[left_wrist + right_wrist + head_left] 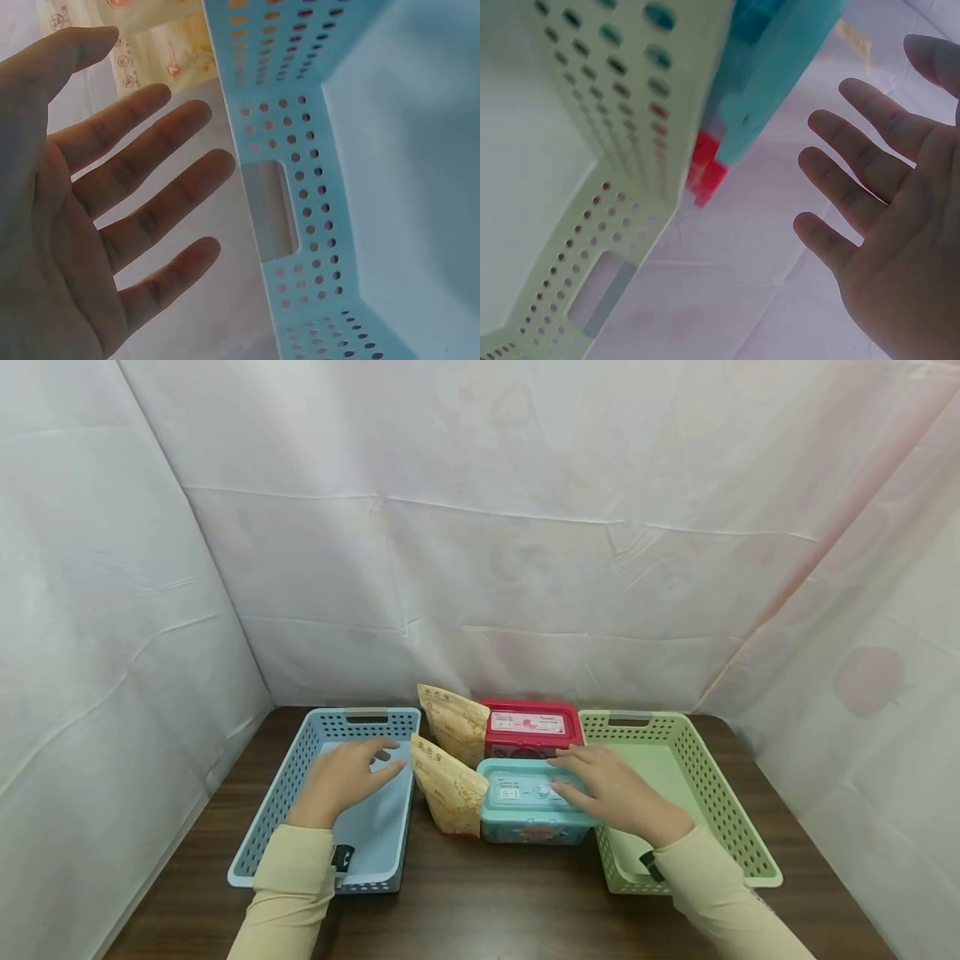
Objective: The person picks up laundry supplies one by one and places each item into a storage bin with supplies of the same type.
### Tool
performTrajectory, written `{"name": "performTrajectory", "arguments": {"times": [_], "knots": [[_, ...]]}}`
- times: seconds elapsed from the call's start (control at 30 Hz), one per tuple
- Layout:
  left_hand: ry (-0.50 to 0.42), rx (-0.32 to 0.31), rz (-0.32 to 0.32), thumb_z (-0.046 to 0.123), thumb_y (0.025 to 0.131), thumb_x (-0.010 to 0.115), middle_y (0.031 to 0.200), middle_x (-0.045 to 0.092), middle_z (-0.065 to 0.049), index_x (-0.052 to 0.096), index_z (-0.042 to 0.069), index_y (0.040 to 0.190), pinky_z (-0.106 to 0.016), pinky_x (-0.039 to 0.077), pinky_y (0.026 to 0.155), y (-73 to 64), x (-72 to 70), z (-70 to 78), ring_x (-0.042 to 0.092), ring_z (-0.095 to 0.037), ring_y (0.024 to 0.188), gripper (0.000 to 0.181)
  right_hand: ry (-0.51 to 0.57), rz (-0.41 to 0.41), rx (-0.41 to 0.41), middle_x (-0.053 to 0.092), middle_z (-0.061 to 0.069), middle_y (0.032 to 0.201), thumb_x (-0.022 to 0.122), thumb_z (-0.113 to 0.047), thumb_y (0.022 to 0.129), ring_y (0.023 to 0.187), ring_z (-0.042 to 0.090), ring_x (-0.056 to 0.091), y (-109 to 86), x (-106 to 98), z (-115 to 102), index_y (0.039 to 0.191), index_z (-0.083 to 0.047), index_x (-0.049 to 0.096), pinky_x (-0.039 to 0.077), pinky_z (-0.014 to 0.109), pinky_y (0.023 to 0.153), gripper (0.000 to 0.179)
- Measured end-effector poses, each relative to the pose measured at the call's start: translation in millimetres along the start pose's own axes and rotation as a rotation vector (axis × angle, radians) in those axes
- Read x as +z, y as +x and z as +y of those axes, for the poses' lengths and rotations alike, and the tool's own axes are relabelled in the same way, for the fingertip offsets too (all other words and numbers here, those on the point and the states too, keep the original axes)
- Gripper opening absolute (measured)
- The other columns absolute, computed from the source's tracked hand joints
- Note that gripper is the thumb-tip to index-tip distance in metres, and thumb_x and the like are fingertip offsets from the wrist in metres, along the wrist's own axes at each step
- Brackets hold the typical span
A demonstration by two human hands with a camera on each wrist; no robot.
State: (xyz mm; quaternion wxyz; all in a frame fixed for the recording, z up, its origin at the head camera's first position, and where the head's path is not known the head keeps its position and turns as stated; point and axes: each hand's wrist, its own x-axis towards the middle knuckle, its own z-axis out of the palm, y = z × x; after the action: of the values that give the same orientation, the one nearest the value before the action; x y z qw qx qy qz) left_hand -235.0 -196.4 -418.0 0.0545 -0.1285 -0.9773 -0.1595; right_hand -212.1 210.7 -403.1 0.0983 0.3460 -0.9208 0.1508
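My left hand (341, 779) is held over the blue basket (273, 802), fingers spread and nothing in them. Beside its fingertips stands the front yellow pouch (450, 789), with a second yellow pouch (453, 722) behind it. My right hand (615, 789) hovers between the teal-lidded box (517, 787) and the green basket (720, 793), overlapping the box's right end in the head view. Its fingers are extended and bare in the right wrist view. Behind the teal box sits a red box (532, 706) with a pink and white label.
The dark wooden table (495, 902) carries both baskets, one at each side of the pouches and boxes. White cloth (487, 568) hangs behind the table and along its left and right sides.
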Motion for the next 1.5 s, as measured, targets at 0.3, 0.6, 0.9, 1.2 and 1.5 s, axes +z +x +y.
{"name": "performTrajectory", "arguments": {"times": [0.3, 0.6, 0.9, 1.2, 1.5], "knots": [[-0.163, -0.026, -0.063, 0.053, 0.096, 0.061, 0.117, 0.071, -0.004, 0.065, 0.018, 0.134, -0.052, 0.055, 0.083, 3.1, 4.0, 1.1, 0.066, -0.030, 0.109, 0.051, -0.011, -0.025, -0.029, 0.064, 0.009, 0.130, 0.064, -0.035, 0.099, 0.126, 0.031, 0.054, 5.2, 5, -21, 0.128, -0.007, 0.067, 0.039, 0.057, 0.107, 0.040], [-0.237, -0.034, -0.077, 0.053, 0.095, 0.062, 0.117, 0.071, -0.004, 0.065, 0.019, 0.134, -0.052, 0.055, 0.083, 3.0, 3.0, 7.4, 0.066, -0.029, 0.109, 0.052, 0.020, -0.007, -0.084, 0.064, 0.003, 0.127, 0.065, -0.033, 0.098, 0.122, 0.026, 0.056, 13.6, 11, -36, 0.127, -0.008, 0.067, 0.045, 0.050, 0.103, 0.039], [-0.339, -0.022, -0.084, 0.051, 0.095, 0.065, 0.125, 0.067, -0.011, 0.063, 0.013, 0.135, -0.055, 0.052, 0.091, 3.2, 4.8, 8.1, 0.062, -0.033, 0.116, 0.056, 0.079, -0.009, -0.094, 0.064, 0.001, 0.127, 0.066, -0.036, 0.098, 0.122, 0.021, 0.057, 23.5, 20, -53, 0.128, -0.009, 0.067, 0.046, 0.044, 0.103, 0.041], [-0.431, -0.044, -0.093, 0.047, 0.092, 0.070, 0.129, 0.065, -0.011, 0.064, 0.012, 0.133, -0.055, 0.052, 0.092, 4.1, 4.3, 12.1, 0.062, -0.032, 0.116, 0.054, 0.184, -0.027, -0.037, 0.065, 0.000, 0.123, 0.067, -0.038, 0.098, 0.118, 0.018, 0.057, 33.3, 31, -70, 0.123, -0.011, 0.069, 0.049, 0.040, 0.099, 0.037], [-0.465, -0.075, -0.097, 0.044, 0.091, 0.073, 0.128, 0.065, -0.010, 0.067, 0.013, 0.130, -0.055, 0.051, 0.093, 5.7, 5.4, 13.1, 0.062, -0.032, 0.115, 0.051, 0.172, 0.030, -0.083, 0.069, 0.003, 0.106, 0.070, -0.034, 0.096, 0.105, 0.018, 0.061, 40.5, 40, -75, 0.108, -0.005, 0.073, 0.053, 0.037, 0.091, 0.031]]}}
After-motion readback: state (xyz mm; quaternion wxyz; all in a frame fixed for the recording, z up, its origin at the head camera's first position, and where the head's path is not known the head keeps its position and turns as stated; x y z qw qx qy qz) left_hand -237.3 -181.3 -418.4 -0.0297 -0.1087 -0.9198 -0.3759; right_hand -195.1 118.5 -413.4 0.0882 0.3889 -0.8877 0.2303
